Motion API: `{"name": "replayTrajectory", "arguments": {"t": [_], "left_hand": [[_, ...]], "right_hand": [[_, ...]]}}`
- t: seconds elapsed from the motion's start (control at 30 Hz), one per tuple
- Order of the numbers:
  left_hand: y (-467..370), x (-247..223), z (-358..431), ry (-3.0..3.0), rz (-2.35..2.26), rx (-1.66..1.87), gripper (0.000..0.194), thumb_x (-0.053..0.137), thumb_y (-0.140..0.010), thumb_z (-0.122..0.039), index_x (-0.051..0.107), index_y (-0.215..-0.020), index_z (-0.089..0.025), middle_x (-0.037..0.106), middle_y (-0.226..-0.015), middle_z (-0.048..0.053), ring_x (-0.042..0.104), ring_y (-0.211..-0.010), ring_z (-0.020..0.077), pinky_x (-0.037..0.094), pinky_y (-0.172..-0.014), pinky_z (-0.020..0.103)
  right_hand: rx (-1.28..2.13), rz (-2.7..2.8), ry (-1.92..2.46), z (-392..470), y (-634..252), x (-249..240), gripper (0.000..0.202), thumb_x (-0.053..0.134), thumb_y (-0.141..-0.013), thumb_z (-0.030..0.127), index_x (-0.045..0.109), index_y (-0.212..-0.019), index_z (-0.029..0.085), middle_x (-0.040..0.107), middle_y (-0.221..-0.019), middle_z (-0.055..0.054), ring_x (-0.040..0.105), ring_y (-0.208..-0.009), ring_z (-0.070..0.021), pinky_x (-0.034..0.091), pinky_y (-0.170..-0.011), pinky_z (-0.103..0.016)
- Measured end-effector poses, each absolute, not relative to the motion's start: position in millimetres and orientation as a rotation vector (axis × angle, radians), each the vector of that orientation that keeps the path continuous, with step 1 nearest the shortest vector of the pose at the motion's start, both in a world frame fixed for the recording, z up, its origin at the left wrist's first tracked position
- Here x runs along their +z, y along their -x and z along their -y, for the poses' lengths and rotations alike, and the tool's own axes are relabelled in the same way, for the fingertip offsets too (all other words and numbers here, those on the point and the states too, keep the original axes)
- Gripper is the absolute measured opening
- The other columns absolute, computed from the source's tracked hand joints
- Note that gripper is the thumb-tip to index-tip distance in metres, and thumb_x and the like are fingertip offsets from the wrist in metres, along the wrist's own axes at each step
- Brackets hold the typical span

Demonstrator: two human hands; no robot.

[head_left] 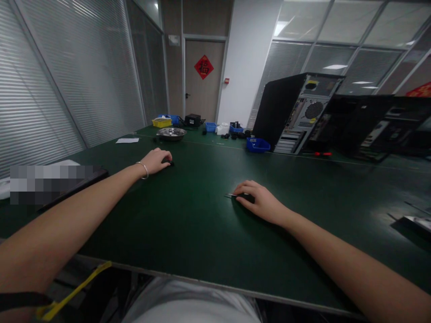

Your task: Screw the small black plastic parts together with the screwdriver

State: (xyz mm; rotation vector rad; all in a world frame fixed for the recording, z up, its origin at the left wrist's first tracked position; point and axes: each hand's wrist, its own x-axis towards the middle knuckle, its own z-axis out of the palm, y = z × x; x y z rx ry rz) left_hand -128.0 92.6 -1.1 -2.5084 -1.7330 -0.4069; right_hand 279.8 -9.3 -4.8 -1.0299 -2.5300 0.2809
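On the left side of the green table (188, 224), my left hand (156, 161) has its fingers curled round a small black object (171, 162), mostly hidden under the palm. A thin bracelet circles that wrist. My right hand (257, 199) rests on the table right of the middle, closed on a tool with a black handle (248, 197). The tool's thin metal tip points left, low over the tabletop. The two hands are well apart.
Further back are a metal bowl (171, 133), a yellow bin (162, 122), a blue bin (258, 145) and a computer case (296, 114). A red-handled tool (322, 154) lies near the case. A dark flat object (74, 188) is at the left.
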Motion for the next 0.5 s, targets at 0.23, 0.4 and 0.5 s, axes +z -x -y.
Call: {"name": "replayTrajectory", "arguments": {"t": [0.23,0.4,0.5], "left_hand": [[29,14,-35,3.03,1.357,-0.671,0.027,0.059,-0.085,-0.032,0.059,-0.106,-0.017,0.063,-0.097,0.004,0.058,-0.083,0.0165,0.046,-0.072,0.025],[-22,-1,0,3.27,1.08,-0.806,0.026,0.065,-0.083,-0.026,0.062,-0.106,-0.016,0.061,-0.092,0.004,0.057,-0.079,0.015,0.046,-0.07,0.024],[-23,-8,3,3.259,1.084,-0.784,0.021,0.064,-0.083,-0.027,0.066,-0.101,-0.016,0.059,-0.09,0.004,0.056,-0.077,0.0151,0.045,-0.068,0.024]], "right_hand": [[0.357,2.459,0.983,15,-276,-1,0.024,0.054,-0.09,0.023,0.064,-0.112,0.023,0.064,-0.103,-0.006,0.06,-0.093,-0.0196,0.048,-0.08,-0.033],[0.369,2.408,0.957,25,-269,5,0.024,0.055,-0.088,0.02,0.064,-0.11,0.02,0.065,-0.097,-0.006,0.06,-0.086,-0.0177,0.047,-0.076,-0.03],[0.391,2.434,0.943,29,-267,7,0.024,0.055,-0.087,0.018,0.065,-0.108,0.019,0.064,-0.097,-0.006,0.059,-0.086,-0.0176,0.047,-0.076,-0.03]]}}
